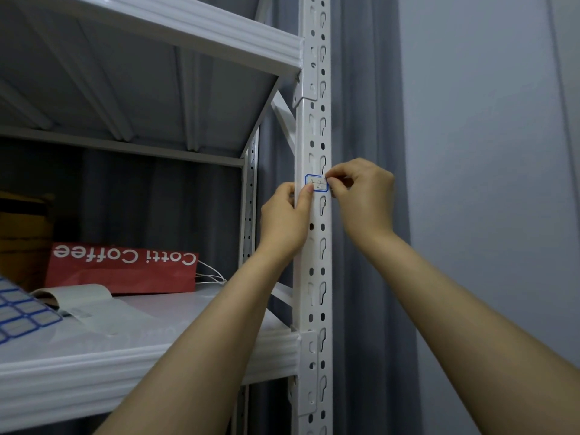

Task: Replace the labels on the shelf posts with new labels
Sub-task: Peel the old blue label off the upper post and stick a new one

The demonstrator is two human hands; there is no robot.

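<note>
Both hands are up at the white shelf post point(315, 262). The right hand point(364, 196) has its grip closed on the right edge of the small label point(317, 183), thumb and forefinger pinching it right at the post's outer corner. The left hand point(284, 218) clamps the post just left of that pinch, fingers wrapped round the inner edge and the thumb point(306, 197) pressing at the label's lower left corner. That looks like bracing: one side anchored so the other can be worked without the paper skewing. Whether it's being peeled off or smoothed on, I can't tell from here.

The label is a rounded rectangle, blue border, pale middle with handwriting on it, lying flat on the post's face between the two grips. The post is painted steel, smooth and glossy, punched with round holes and keyhole slots above and below the grips.

Down and far to the left of the left grip, a sheet of blank blue-bordered labels point(18, 312) lies on the ribbed white shelf point(125, 356), with a red Cotti Coffee paper bag point(125, 268) behind it. A grey pleated curtain point(367, 120) hangs behind the right grip.
</note>
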